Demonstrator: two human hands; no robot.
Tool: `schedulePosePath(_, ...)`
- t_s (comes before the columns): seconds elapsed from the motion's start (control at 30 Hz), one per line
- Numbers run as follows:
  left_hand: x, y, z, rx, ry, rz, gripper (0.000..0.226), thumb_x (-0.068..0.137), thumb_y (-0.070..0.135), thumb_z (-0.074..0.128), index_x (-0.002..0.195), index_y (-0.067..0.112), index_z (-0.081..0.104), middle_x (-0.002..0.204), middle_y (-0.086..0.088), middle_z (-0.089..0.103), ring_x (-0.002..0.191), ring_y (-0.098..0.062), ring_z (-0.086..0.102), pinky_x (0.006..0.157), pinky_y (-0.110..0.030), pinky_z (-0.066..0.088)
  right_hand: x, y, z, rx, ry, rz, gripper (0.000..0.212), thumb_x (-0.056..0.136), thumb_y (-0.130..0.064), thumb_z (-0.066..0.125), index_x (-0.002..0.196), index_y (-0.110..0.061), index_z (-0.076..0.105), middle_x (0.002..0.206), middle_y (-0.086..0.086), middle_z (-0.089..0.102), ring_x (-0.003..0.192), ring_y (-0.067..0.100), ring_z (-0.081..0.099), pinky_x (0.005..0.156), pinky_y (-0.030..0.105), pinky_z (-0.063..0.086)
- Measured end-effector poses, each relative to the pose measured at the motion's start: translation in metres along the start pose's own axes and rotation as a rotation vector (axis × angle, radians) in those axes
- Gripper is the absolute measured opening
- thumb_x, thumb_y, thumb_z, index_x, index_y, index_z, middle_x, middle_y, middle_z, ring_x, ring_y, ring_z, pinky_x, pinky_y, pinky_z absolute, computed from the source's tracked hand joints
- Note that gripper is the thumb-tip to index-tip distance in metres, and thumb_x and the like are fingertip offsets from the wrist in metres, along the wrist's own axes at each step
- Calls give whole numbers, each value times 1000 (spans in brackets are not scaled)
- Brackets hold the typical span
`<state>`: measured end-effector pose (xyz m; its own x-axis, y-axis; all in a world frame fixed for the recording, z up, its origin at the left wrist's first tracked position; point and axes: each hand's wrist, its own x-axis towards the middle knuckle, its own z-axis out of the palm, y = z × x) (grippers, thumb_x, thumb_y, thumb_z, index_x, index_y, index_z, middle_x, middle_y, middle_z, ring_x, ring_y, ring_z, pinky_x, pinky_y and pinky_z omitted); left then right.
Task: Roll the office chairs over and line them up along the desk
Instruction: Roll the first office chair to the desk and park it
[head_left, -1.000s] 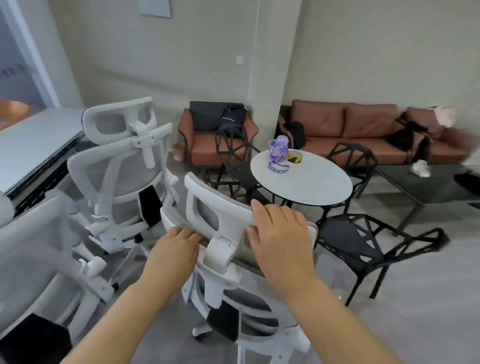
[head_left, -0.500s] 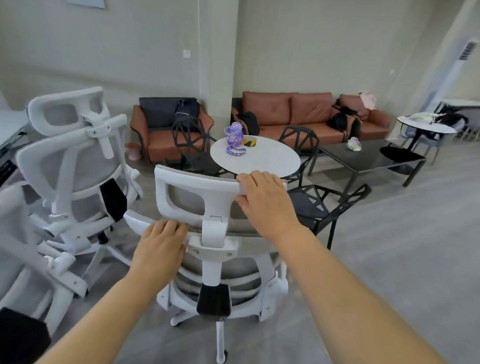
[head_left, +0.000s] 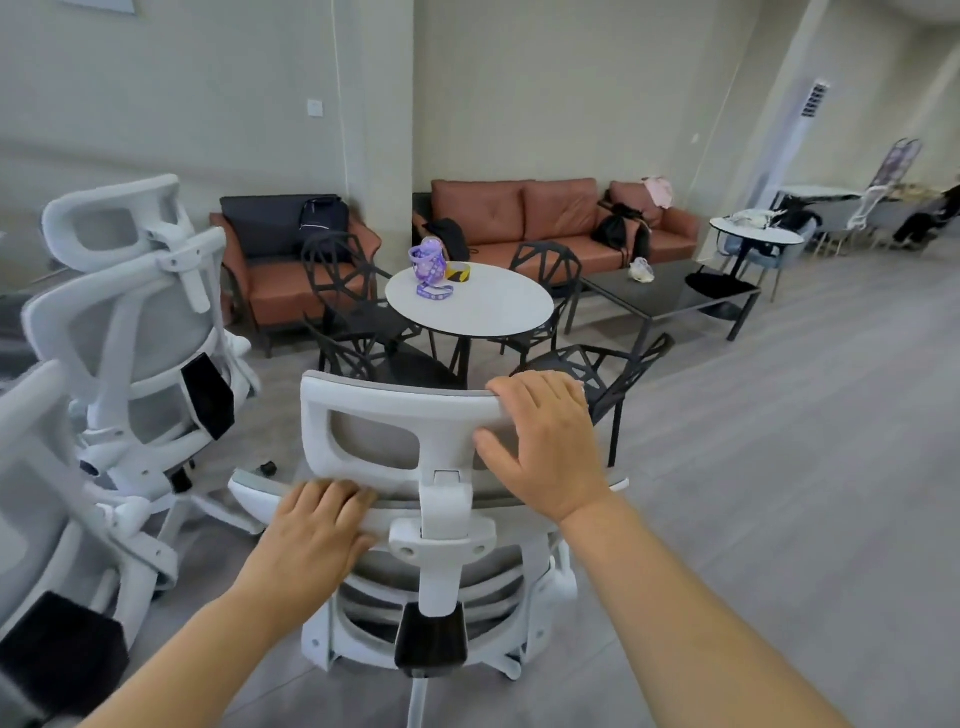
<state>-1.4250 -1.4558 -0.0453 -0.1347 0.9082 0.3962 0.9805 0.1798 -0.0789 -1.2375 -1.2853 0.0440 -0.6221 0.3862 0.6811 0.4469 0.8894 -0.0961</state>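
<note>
White mesh office chair (head_left: 431, 525), seen from behind at lower centre of the frame, its back toward the camera. The right hand (head_left: 545, 447) grasps the right end of the headrest (head_left: 395, 410), fingers curled over the top edge and thumb pressed on the rear face. The left hand (head_left: 317, 530) grips the top rail of the backrest just left of the headrest post, fingers hooked over the rail. A black lumbar block sits low on the chair's spine. At left, a second white office chair (head_left: 135, 332) stands with its back turned to the right; a third white chair (head_left: 47, 519) is cut off by the lower-left edge. Beyond the held chair, at centre, a round white table (head_left: 493, 312) carries a purple bottle (head_left: 428, 265) and a roll of striped tape (head_left: 458, 272); black wire-frame chairs (head_left: 597, 374) ring it. Against the far wall stand a brown armchair (head_left: 280, 291) and a brown sofa (head_left: 545, 218) bearing dark bags, with a low black table (head_left: 670, 301) at right.
</note>
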Motion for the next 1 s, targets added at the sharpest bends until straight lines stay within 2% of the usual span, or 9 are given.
schedulePosePath(0.1,-23,-6,-8,-9,18,86,46,85,40,35,111,8,54,97,-9,61,89,-28,49,84,-40,38,-18,-28,-7,-15,74,44,36,80,-42,56,101,-13,62,93,1,62,89,19,52,88,30,33)
schedulePosePath(0.2,-43,-13,-18,-35,2,142,44,80,34,37,112,7,50,98,-10,61,87,-31,54,79,-43,48,-33,-58,-16,-26,144,93,36,79,-41,55,97,-11,64,90,2,63,87,20,54,87,32,35)
schedulePosePath(0.4,-79,-20,-32,-55,-16,235,43,80,32,37,112,8,50,100,-10,60,88,-31,53,80,-44,50,-67,-102,-37,-110,210,150,35,77,-40,58,94,-10,64,89,3,64,87,19,53,85,31,36)
schedulePosePath(0.53,-93,-12,-35,-75,-2,293,42,81,32,38,113,7,48,101,-11,59,89,-32,53,81,-44,48,-89,-117,-55,-165,219,191,36,77,-40,59,94,-10,65,88,4,64,85,21,54,84,34,38)
schedulePosePath(0.67,-103,4,-36,-118,25,353,40,81,29,40,113,7,49,102,-9,57,90,-30,48,86,-40,34,-110,-126,-76,-215,249,231,36,75,-39,58,92,-9,66,88,3,65,84,22,55,83,31,36)
schedulePosePath(1.0,-87,62,-36,-191,7,489,42,83,29,37,118,8,46,106,-10,57,93,-30,50,87,-40,32,-158,-105,-124,-369,216,334,37,78,-42,55,92,-9,63,87,5,63,82,26,54,82,35,35)
